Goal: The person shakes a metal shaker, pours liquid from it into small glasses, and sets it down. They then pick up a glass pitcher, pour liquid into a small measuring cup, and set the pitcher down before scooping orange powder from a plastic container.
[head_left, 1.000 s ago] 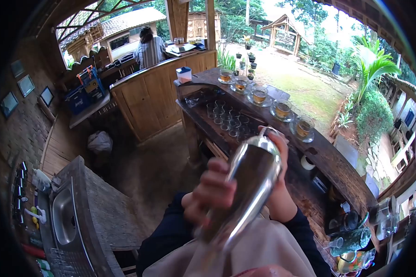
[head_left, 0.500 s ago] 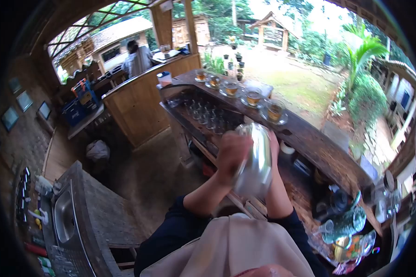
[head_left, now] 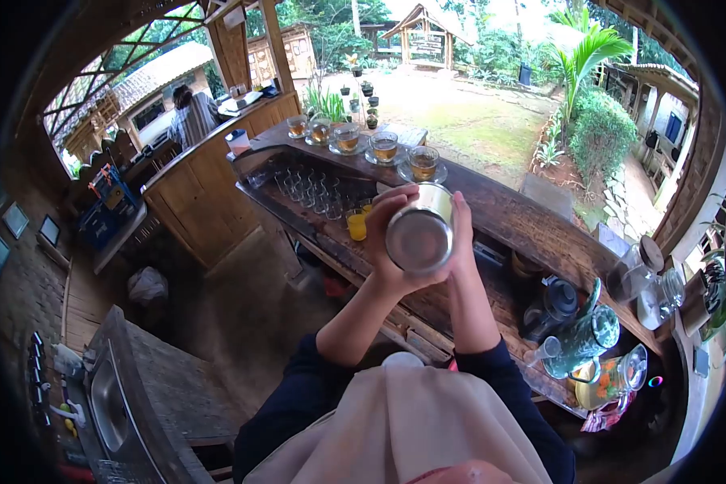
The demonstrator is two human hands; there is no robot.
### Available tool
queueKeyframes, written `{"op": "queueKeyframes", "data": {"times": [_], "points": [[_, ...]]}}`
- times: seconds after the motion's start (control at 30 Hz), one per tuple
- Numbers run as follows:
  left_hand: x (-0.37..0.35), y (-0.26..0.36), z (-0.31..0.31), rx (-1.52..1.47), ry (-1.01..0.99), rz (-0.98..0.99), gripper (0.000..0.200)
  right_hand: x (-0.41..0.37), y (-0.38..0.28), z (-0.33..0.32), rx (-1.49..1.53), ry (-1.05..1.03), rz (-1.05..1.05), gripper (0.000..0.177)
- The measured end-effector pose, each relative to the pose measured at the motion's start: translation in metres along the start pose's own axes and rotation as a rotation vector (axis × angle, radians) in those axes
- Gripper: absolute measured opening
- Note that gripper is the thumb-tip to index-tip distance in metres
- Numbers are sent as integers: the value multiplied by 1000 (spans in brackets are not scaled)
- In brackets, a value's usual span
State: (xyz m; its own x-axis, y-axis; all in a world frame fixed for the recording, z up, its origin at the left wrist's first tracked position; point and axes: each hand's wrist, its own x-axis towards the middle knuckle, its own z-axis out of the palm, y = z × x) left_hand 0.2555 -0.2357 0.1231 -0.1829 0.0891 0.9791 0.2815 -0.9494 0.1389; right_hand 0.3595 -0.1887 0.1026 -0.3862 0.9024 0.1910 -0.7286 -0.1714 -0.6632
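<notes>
Both hands hold a shiny metal cocktail shaker (head_left: 419,240) in front of my chest, over the near edge of the wooden counter. It is tilted so that its round base faces me. My left hand (head_left: 385,246) wraps the left side, and my right hand (head_left: 462,242) presses on the right side. The far end of the shaker is hidden. Just left of my left hand, a small glass of orange-yellow drink (head_left: 356,225) stands on the lower shelf. Beyond the shaker, glass cups of amber drink (head_left: 423,164) sit on saucers in a row.
Several small glasses (head_left: 310,192) stand on the counter's lower shelf. To the right are a glass jug (head_left: 585,343), a pitcher with an orange pattern (head_left: 613,379) and jars (head_left: 661,294). A sink (head_left: 111,403) is at left. A person (head_left: 192,117) is behind another counter.
The shaker has turned so its base now points at me, and it is less blurred. My view has shifted to the right, and the glass of orange-yellow drink now shows.
</notes>
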Motion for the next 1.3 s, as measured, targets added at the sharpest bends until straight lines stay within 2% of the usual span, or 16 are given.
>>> {"op": "queueKeyframes", "data": {"times": [0.2,0.27,0.37,0.4,0.47,0.53,0.6,0.7,0.73,0.8,0.83,0.93,1.07,1.13,1.23,1.3], "points": [[11,84,-52,-5,-288,328,53,-56,-9,61,-532,-455,-789,83],[17,84,-22,-258,203,757,33,-52,-2,72,-365,-576,-901,71],[24,29,-41,-9,-146,443,32,-11,17,22,-189,-161,-283,52],[28,21,-33,160,-141,190,43,8,11,-2,435,-524,212,55],[38,21,-21,42,-160,-23,55,10,7,9,142,-109,59,56],[29,16,-33,-87,-181,294,45,2,8,-1,238,-345,-41,58],[17,59,-48,-211,-136,363,31,-23,-10,41,-671,-322,-632,60],[-64,64,-60,-959,401,-38,38,-21,-3,70,-686,-478,-862,61],[-46,41,-73,-534,91,160,37,-9,8,58,-721,-410,-858,60],[21,-10,-68,-32,-152,229,42,24,24,34,-326,-130,-265,56],[17,-32,-55,34,-92,113,48,55,35,-21,394,-581,217,55],[35,-39,-58,-210,35,-94,50,48,41,36,-39,169,-13,56],[48,-48,-110,-323,-310,327,43,52,34,81,-768,-283,-731,63],[37,-73,-85,-495,343,724,33,86,51,84,-650,-429,-980,49],[34,-140,-118,-178,54,283,39,135,80,53,-731,56,-344,51],[37,-167,-128,-246,-9,-139,64,169,108,15,-108,72,-58,50]]}}
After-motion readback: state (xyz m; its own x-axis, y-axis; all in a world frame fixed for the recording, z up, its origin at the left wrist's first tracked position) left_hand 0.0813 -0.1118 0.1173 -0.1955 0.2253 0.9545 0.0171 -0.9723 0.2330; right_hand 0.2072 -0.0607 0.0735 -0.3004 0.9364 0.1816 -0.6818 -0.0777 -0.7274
